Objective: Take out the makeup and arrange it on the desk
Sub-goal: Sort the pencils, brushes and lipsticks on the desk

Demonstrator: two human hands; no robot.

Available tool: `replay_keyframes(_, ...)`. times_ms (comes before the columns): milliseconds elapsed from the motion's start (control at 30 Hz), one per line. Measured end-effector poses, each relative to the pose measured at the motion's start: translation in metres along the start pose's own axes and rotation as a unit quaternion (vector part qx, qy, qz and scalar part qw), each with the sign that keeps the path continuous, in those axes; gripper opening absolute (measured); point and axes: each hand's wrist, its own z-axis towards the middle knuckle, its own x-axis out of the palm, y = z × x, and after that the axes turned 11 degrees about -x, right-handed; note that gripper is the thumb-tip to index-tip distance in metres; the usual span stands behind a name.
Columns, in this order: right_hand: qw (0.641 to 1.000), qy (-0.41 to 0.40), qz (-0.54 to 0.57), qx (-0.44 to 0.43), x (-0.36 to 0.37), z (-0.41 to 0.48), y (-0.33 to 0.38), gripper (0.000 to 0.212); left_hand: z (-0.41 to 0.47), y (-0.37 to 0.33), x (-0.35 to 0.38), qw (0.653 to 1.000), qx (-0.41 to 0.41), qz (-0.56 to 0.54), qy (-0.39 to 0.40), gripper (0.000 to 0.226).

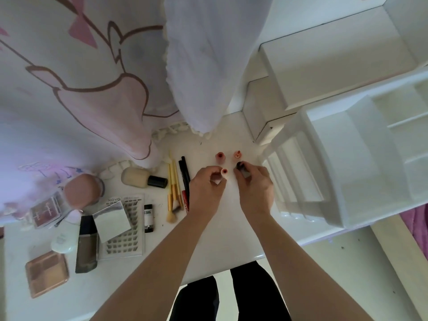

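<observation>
Head view, only view available.

- Your left hand (206,187): grip narrow, thumb and forefinger pinched on a small pale tube (224,171) with its red end facing up toward the camera.
- Your right hand (254,189): grip closed round a dark tube (239,167), fingers curled over its barrel.
- Both tubes are over the middle back of the white worktop (222,242), just in front of two orange-red tubes (220,156) that stand upright side by side, apart from each other.
- Cannot tell whether either held tube rests on the worktop; your fingers hide the bases.
- Left of your hands: dark pencils (185,179), then yellow-handled brushes (172,188), lying in a rough row. Further left: a lash tray (126,237), a foundation bottle (86,246) and a square palette (46,273).
- Right: a white organiser (335,170), whose visible compartments look emptied.

Handling, judged:
- The tubes look light, rigid and smooth-walled, so a loose pinch may slip.
- They are tall for their footprint. Expect them to tip if nudged, and the standing pair sits near your fingertips.
- Take hold low on the barrel rather than by the cap, which may pull off.
- Set each base flat before you release, and open your fingers sideways, away from the neighbours.
</observation>
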Motion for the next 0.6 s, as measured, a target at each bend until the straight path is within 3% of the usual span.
replay_keyframes(167, 0.999, 0.034, 0.000, 0.037, -0.006, -0.001, 0.007, 0.038, -0.017, -0.005, -0.020, 0.999, -0.035, 0.018, 0.021, 0.037)
replay_keyframes(233, 0.997, 0.035, 0.010, 0.068, -0.010, -0.010, 0.010, 0.045, -0.030, -0.002, -0.038, 0.999, -0.036, 0.034, 0.003, 0.032)
replay_keyframes(333, 0.993, 0.001, 0.051, 0.108, -0.014, -0.036, 0.018, 0.039, -0.051, 0.018, -0.073, 0.994, -0.024, 0.071, -0.083, 0.019)
replay_keyframes(433, 0.992, 0.002, 0.064, 0.112, -0.011, -0.061, 0.026, 0.031, -0.067, 0.053, -0.103, 0.977, -0.085, 0.123, -0.153, 0.018)
replay_keyframes(600, 0.991, 0.085, 0.061, 0.087, -0.003, -0.081, 0.037, 0.029, -0.076, 0.089, -0.117, 0.962, -0.089, 0.221, -0.134, 0.031)
